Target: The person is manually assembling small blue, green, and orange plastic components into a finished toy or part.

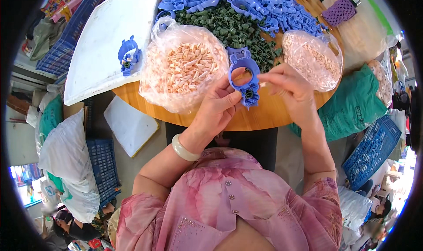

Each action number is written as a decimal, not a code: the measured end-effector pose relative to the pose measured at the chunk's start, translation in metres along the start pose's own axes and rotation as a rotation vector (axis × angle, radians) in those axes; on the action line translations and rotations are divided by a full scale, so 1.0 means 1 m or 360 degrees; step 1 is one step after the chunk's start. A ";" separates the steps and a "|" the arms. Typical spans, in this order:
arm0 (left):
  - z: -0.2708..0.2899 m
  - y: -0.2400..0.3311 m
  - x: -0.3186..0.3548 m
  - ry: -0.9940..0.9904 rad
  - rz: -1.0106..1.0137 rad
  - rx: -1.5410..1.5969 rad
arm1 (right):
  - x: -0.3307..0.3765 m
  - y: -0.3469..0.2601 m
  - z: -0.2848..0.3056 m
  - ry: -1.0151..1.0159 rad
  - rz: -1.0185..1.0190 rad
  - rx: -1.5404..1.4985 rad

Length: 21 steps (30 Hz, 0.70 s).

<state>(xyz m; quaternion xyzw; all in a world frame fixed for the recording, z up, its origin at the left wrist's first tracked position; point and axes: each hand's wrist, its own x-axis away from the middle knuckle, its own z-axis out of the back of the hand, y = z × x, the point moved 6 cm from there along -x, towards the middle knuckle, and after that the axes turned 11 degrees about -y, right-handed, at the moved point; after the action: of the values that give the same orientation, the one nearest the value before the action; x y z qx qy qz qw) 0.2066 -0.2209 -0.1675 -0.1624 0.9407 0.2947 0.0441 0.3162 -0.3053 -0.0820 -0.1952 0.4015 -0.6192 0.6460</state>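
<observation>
My left hand grips a blue plastic part with a round ring frame and a bumpy lower end, upright above the table's near edge. A small dark green piece sits in its lower end. Just to its right is my right hand, thumb and fingers drawn together beside the ring; whatever they pinch is too small to make out. By my left hand stands an open clear bag of small pale pink pieces. Beyond my hands lie a heap of dark green pieces and a heap of blue plastic parts.
A second bag of pale pieces stands at the table's right edge. On the left, a white foam board bears one blue part with pieces fitted. Blue crates, a green sack and white sacks flank the wooden table.
</observation>
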 end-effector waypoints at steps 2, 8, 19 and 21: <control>0.003 -0.001 0.002 0.0051 -0.0066 0.0041 | 0.002 -0.008 -0.008 0.0025 0.0027 0.0074; 0.002 -0.005 0.002 -0.0038 -0.0053 -0.0107 | 0.008 -0.012 -0.020 0.0193 -0.0073 -0.0176; -0.002 0.000 0.006 -0.0088 -0.0212 -0.0405 | 0.013 -0.017 -0.030 0.0208 -0.0060 0.0080; -0.003 0.001 0.006 -0.0125 -0.0220 -0.0444 | 0.014 -0.022 -0.029 0.0222 -0.0061 0.0168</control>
<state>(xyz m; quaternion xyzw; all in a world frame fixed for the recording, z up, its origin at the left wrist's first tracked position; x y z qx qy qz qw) 0.2012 -0.2240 -0.1653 -0.2196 0.8748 0.4247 0.0781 0.2788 -0.3146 -0.0871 -0.1250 0.4084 -0.6637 0.6140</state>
